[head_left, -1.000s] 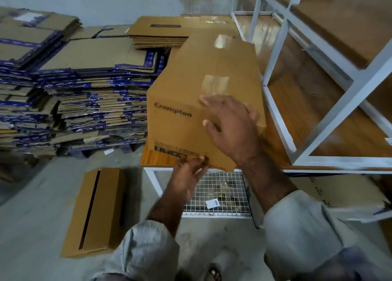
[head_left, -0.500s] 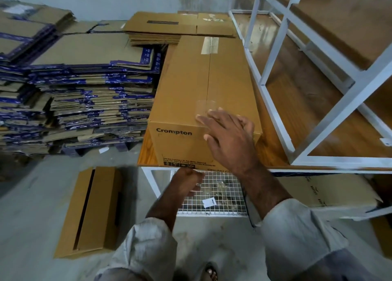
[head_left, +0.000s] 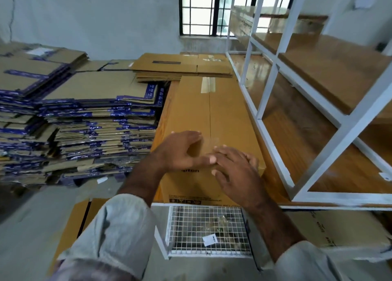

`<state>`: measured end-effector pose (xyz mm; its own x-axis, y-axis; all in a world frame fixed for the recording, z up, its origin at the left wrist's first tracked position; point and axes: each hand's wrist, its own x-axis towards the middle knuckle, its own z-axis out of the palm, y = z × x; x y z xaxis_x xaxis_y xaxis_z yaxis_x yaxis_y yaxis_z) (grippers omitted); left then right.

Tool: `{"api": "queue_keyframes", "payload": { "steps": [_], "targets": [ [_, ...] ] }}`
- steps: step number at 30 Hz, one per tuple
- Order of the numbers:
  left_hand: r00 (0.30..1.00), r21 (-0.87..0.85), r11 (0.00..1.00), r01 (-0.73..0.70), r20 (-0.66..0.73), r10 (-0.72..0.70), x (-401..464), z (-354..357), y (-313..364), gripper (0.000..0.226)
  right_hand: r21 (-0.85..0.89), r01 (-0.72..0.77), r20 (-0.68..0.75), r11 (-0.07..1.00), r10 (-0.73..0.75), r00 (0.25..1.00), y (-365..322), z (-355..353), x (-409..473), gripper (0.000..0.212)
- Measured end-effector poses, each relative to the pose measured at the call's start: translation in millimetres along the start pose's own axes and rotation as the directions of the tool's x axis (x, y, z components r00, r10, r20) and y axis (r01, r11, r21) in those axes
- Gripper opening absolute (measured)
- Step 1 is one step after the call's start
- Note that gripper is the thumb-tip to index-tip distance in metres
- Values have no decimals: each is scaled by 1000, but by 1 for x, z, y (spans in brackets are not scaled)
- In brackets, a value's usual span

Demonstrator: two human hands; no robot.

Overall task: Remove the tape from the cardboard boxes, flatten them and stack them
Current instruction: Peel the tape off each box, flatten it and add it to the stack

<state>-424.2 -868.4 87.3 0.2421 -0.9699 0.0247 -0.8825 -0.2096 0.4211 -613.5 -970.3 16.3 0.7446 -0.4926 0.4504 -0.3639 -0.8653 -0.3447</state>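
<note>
A long brown cardboard box [head_left: 224, 115] lies flat on the wooden table [head_left: 282, 153], its flap seam running away from me. Clear tape [head_left: 212, 141] crosses the seam at the near end, and another strip of tape [head_left: 208, 85] sits at the far end. My left hand [head_left: 180, 151] hovers over the near end, fingers loosely spread beside the near tape. My right hand [head_left: 235, 170] rests on the box's near top edge with fingers straight, fingertips at the tape. Neither hand grips anything. A stack of flattened brown boxes [head_left: 182, 67] lies behind the long box.
Tall piles of flattened blue-trimmed cardboard [head_left: 80, 119] fill the left. A white metal shelf frame [head_left: 273, 85] stands on the table at right. A wire mesh basket [head_left: 207, 229] hangs under the table edge. A brown box [head_left: 70, 232] lies on the floor at lower left.
The box went from tilted up to lying flat on the table. My left hand rose from under the box's near bottom edge to its top beside my right hand. The camera tilted upward.
</note>
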Motion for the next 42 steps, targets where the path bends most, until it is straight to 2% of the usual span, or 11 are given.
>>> {"api": "queue_keyframes", "payload": {
  "steps": [2,4,7,12,18,21,27,32,36,40,42],
  "targets": [
    [999,66,998,-17,39,15,4,12,-10,132,87,-44,36,995,41,998,6,-6,6,39],
    [1000,91,996,-11,14,10,8,19,-19,139,113,-73,75,991,64,995,9,-15,17,46],
    [999,141,990,-21,-24,24,12,23,-22,133,71,-105,171,992,91,981,2,-26,45,62],
    [999,129,991,-23,-42,29,12,24,-17,117,-147,-60,309,987,104,945,0,-17,91,45],
    [999,155,988,8,-44,-2,13,24,-15,125,-259,52,275,964,22,961,17,-17,99,34],
    [999,151,988,9,-50,-1,14,24,-15,118,-228,109,338,968,-27,941,18,-23,102,30],
    [997,178,984,-2,-74,15,14,22,-14,108,-167,162,439,973,-74,895,19,-30,117,41],
    [997,162,987,4,-79,9,14,23,-15,107,-78,196,465,978,-138,874,18,-27,127,25],
    [997,150,989,10,-81,3,14,23,-14,108,40,91,482,995,-99,870,24,-22,135,24],
    [995,136,990,25,-102,-11,13,25,-14,107,34,-3,546,999,-16,838,25,-21,143,3],
    [994,138,990,31,-111,-16,12,26,-14,108,34,-35,538,999,11,843,23,-21,140,9]
  ]
}}
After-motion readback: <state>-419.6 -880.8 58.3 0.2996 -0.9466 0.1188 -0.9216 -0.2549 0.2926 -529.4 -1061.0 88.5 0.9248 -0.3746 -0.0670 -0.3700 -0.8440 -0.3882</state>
